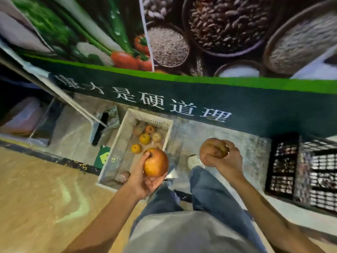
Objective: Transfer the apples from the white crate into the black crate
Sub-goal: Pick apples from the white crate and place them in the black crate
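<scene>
My left hand grips a large red-orange apple above the near end of the white crate. Several apples lie inside the white crate, mostly toward its far end. My right hand holds a brownish apple in the air between the two crates. The black crate stands on the floor at the far right, partly cut off by the frame edge; its inside is hard to make out.
A green wall banner with white characters and food pictures rises behind the crates. My legs in blue jeans and a white shoe stand between the crates. A green sign lies left of the white crate.
</scene>
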`<state>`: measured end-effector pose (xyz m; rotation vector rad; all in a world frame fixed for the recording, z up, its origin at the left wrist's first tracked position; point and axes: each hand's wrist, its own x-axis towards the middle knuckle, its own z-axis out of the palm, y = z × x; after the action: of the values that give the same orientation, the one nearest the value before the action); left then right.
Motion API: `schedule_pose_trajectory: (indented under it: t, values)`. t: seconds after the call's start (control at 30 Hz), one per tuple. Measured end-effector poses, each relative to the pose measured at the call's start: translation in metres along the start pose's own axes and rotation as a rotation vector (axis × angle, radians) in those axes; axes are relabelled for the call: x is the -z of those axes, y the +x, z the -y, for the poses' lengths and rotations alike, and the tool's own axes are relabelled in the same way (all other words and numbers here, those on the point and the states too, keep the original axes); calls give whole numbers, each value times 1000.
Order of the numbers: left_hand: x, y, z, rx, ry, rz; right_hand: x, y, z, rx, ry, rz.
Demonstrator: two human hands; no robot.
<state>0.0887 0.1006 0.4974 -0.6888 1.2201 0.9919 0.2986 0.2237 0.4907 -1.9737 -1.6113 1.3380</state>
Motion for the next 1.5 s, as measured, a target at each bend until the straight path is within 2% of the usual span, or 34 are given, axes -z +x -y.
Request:
schedule_pose_trajectory:
  t: [0.2,0.33,0.57,0.7,0.93,1.07,1.17,1.5]
  values:
    - [-49,6,15,107,291,-8,35,-51,-66,-229,218,-246]
    - [-102,23,42,148,446,25,60,-75,-109,-293,333,-416]
    - [-190,47,108,182,641,63,102,-85,-164,-441,340,-593]
    - [-225,59,132,175,655,36,131,-73,-181,-475,379,-633]
    - [-286,80,126,181,689,-75,187,-25,-197,-539,436,-673]
    - [-356,108,129,134,767,-122,225,25,-204,-600,511,-732]
    - [-420,120,140,165,854,-85,252,54,-207,-653,563,-790]
    - [-607,152,232,249,1220,-30,314,90,-221,-825,768,-1078]
